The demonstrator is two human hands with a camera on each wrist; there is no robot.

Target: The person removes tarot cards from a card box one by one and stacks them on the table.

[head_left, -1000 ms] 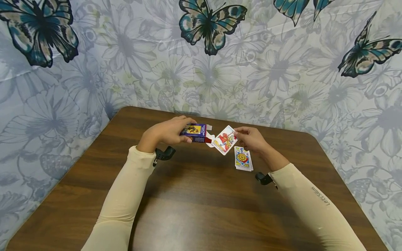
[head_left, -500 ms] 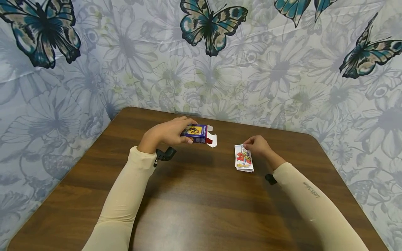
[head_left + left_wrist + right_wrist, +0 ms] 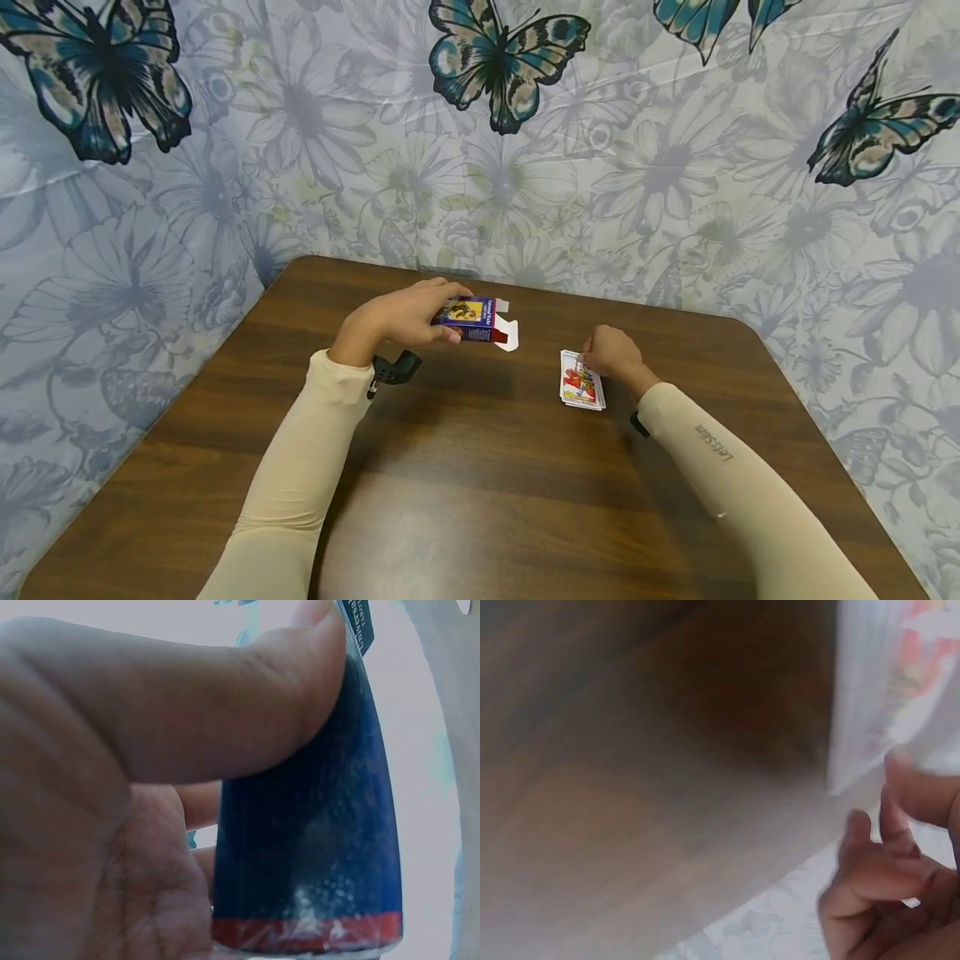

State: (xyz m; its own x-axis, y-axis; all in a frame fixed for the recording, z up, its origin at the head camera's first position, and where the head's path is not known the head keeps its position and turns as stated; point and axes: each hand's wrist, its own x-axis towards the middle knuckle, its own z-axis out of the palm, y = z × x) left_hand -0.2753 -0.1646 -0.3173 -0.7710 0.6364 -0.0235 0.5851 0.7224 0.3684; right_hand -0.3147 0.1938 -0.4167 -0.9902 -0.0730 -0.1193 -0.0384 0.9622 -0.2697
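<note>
My left hand grips a blue-purple tarot card box from its closed end. The box lies on its side, its open end and white flaps pointing right. In the left wrist view the thumb lies across the box's dark blue face. My right hand is at the upper right corner of a small stack of tarot cards on the table. The top card shows a red and yellow picture. In the right wrist view the fingers are curled, and the thumb tip meets the cards' edge.
Both hands work over a brown wooden table with rounded far corners. Behind it hangs a pale floral cloth with large teal butterflies. Each wrist bears a black strap-on camera.
My right hand has carried a tarot card from beside the box's open end and laid it on the stack. It has since shifted slightly, fingers more curled. The left hand stays on the box.
</note>
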